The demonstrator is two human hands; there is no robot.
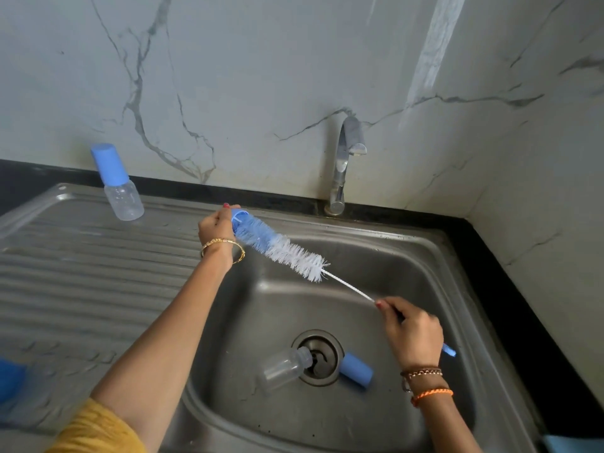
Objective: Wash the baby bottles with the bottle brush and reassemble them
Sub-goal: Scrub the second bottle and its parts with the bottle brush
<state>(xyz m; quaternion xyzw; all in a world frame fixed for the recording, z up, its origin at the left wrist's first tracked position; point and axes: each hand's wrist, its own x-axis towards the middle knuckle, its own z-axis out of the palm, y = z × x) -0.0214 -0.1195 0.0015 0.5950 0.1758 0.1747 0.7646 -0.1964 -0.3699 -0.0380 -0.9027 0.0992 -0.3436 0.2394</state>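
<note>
Over steel sink (408,256), scrubbing: left hand (217,228) gripping seemingly a blue collar (238,214), right hand (412,331) pinching bottle brush (284,248) handle, needing twisting next.

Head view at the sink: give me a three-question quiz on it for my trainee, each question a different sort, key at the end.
1. True or false: the capped bottle stands in the sink basin.
2. Which hand grips the wire handle of the bottle brush?
A. left hand
B. right hand
3. Fill in: the open bottle lies on its side with its neck over the ____.

Key:
1. False; it stands on the drainboard.
2. B; the left hand holds a blue ring on the bristle end.
3. Drain; a blue cap lies beside it.
</note>
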